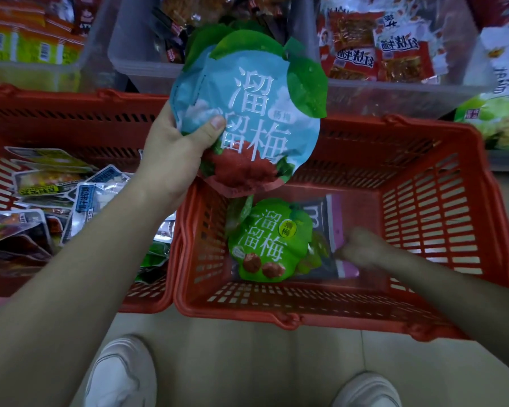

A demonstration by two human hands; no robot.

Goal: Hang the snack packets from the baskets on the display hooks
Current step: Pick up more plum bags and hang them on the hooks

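Left hand holds a blue snack packet over the right basket; right hand is down inside that basket.

Touching the right basket's (429, 218) left wall stands the left basket (71, 124), which contains assorted flat packets (56, 189). Above the right basket's rear-left corner, the left hand (174, 151) is clamped on the blue snack packet (247, 113), thumb across its front face; green packet edges show behind it. A green snack packet (265, 245) lies on the right basket's bottom, overlapping a dark-and-pink packet (337, 221). The right hand (362, 248) is at that packet's right edge, fingers curled but blurred; whether it grips cannot be told. Clear bins (135, 66) of packets stand beyond the right basket.
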